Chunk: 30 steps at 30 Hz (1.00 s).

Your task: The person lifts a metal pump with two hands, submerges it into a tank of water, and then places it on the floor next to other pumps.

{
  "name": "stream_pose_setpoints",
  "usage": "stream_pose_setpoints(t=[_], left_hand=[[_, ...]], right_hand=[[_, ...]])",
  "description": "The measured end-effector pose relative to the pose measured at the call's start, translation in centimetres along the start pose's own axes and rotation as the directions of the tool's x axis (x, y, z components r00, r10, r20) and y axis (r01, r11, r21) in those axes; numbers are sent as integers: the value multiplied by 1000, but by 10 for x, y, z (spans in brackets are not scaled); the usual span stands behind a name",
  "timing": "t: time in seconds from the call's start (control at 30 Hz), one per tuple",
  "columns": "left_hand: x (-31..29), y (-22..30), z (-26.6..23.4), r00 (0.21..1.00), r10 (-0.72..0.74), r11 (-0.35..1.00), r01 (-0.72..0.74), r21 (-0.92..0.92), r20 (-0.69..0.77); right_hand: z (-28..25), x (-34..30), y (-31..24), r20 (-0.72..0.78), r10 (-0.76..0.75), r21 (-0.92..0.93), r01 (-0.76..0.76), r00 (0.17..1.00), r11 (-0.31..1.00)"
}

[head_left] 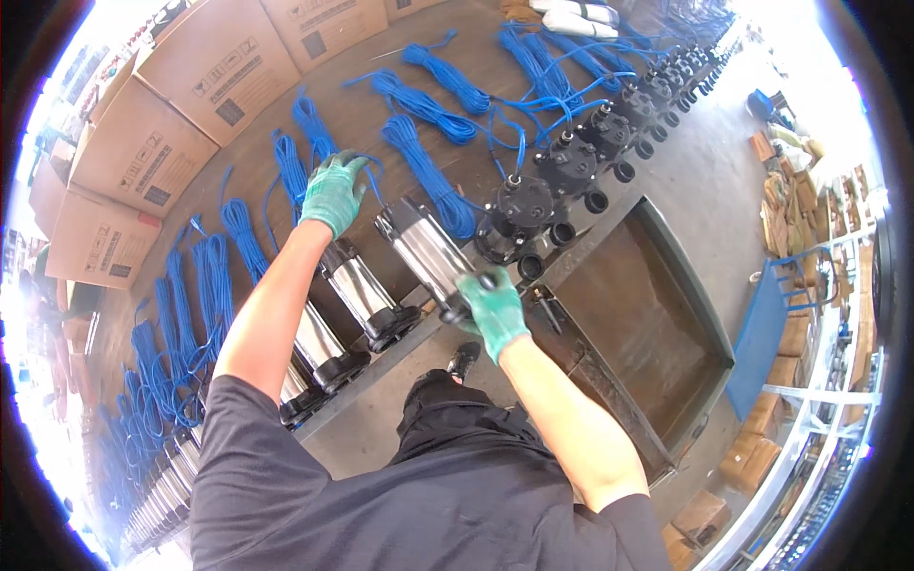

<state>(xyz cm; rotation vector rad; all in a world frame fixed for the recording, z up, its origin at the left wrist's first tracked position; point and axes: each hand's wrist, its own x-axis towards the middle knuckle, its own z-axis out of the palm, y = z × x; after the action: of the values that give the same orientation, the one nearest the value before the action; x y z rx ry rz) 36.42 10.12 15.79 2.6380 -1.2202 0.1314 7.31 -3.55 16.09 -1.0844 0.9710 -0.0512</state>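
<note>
A steel submersible pump (426,252) with black ends lies tilted over the bench edge. My right hand (496,310), in a green knit glove, is closed round its black lower end. A blue cable (373,179) runs from the pump's upper end to the fingertips of my left hand (332,194). That hand, gloved the same, is curled over the cable beside a blue cable coil (312,128). Just below my left wrist another steel pump (360,285) lies on the bench, its black base toward me.
More steel pumps (319,343) line the bench's near edge at left. Black pumps with round outlets (524,202) form a row to the right. Several blue coils (419,167) lie behind. Cardboard boxes (143,162) stand along the far left. A metal tank (657,314) of brownish water sits at right.
</note>
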Motion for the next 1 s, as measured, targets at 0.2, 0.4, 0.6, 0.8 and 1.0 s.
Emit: stream_pose_setpoints(t=[0.2,0.4,0.6,0.8,1.0], left_hand=[[-27,34,-13,994,-43,951,11,-308,-96],[-21,125,-37,991,-7,657,108,-746,137],[51,213,6,990,63,479,83,-874,129],[7,247,-4,924,158,85,339,-937,348],[-77,310,-76,953,291,148,-136,-980,-88]], right_hand=[[1,65,52,213,-173,-214,219,961,952],[-60,27,70,316,-87,-194,154,945,969],[-163,-63,98,-6,114,24,-114,993,993],[-248,-132,182,-293,141,334,-37,946,942],[-233,-136,171,-273,62,360,42,960,932]])
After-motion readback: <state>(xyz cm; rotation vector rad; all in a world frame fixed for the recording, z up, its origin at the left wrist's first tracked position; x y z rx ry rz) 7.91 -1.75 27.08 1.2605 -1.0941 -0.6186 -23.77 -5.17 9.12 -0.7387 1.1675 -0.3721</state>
